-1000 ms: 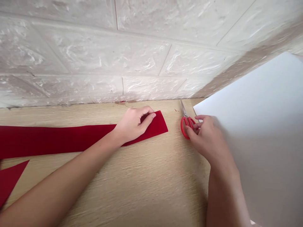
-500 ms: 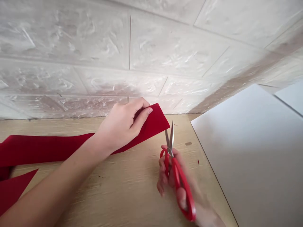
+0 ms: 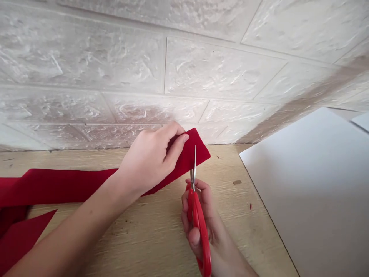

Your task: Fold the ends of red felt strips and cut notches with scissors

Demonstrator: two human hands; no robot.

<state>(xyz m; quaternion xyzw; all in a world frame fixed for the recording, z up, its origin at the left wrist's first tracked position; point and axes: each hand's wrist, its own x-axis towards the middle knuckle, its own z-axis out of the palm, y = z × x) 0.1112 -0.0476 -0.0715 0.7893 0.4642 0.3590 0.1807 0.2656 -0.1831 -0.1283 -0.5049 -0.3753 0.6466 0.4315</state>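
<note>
A long dark red strip of fabric (image 3: 76, 185) runs from the left edge of the view to the middle of the table. Near its right end my left hand (image 3: 154, 156) pinches it between thumb and fingers, lifting that end off the wood. My right hand (image 3: 201, 215) grips a pair of scissors (image 3: 203, 234) with red handles, thumb and fingers in the loops. Their slightly parted blades point away from me and straddle the strip's lower edge, one blade lying over the fabric and the other mostly hidden beneath it.
More red fabric (image 3: 25, 238) with a pointed corner lies at the lower left. A white board (image 3: 311, 184) rests on the right side of the wooden table (image 3: 144, 238). Small scraps (image 3: 236, 182) are scattered near it. A white brick-patterned wall (image 3: 184, 69) rises behind.
My right hand has brought the scissors left and onto the strip's edge, and the blades have closed somewhat. My left hand keeps its pinch. The view has shifted slightly.
</note>
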